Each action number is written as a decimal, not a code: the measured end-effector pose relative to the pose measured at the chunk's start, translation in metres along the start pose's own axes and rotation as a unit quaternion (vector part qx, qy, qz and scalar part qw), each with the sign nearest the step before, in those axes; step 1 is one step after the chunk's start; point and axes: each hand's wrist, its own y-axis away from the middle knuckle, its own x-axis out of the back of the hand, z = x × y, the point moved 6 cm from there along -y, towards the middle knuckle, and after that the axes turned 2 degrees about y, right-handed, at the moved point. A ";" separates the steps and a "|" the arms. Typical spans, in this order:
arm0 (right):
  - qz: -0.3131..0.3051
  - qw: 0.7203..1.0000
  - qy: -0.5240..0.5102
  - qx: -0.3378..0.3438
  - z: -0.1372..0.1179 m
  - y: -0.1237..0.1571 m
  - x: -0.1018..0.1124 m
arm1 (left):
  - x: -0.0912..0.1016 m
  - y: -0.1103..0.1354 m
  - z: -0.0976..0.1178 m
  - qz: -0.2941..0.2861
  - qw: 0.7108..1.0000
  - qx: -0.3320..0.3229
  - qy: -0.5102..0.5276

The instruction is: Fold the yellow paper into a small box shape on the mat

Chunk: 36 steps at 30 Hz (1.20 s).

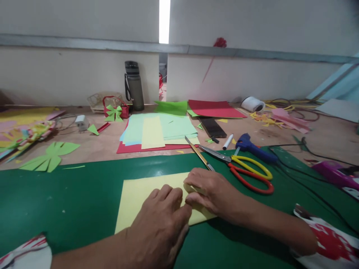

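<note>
A sheet of pale yellow paper (pixel 140 198) lies on the green mat in front of me. My left hand (pixel 165 213) rests on its front part, fingers curled down and thumb against the forefinger. At the paper's right side is my right hand (pixel 210 190), its bent fingers and thumb closing on the sheet close to the left fingertips. Both hands partly cover the paper, so the fingertips' exact grip is hidden. Just beyond the right hand lie a craft knife (pixel 199 154) and scissors (pixel 238 164) with one yellow and one red handle.
Behind the green mat (pixel 70 198) sits a stack of light green paper (pixel 179 125). A blue glue gun (pixel 254 149) and its cable lie right, near a white marker (pixel 228 142) and phone (pixel 212 127). A bottle (pixel 136 87) stands by the wall; green paper cutouts (pixel 53 155) lie left.
</note>
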 end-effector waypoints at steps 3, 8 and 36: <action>-0.006 1.000 -0.018 0.019 -0.005 0.007 0.000 | -0.005 0.004 0.000 0.026 1.000 -0.002 -0.002; 0.001 0.996 -0.035 0.078 -0.015 0.018 -0.002 | -0.009 0.006 0.001 0.031 0.999 -0.004 -0.012; 0.008 0.989 -0.021 0.144 -0.032 0.031 -0.017 | -0.019 0.018 0.000 0.159 0.983 -0.063 -0.062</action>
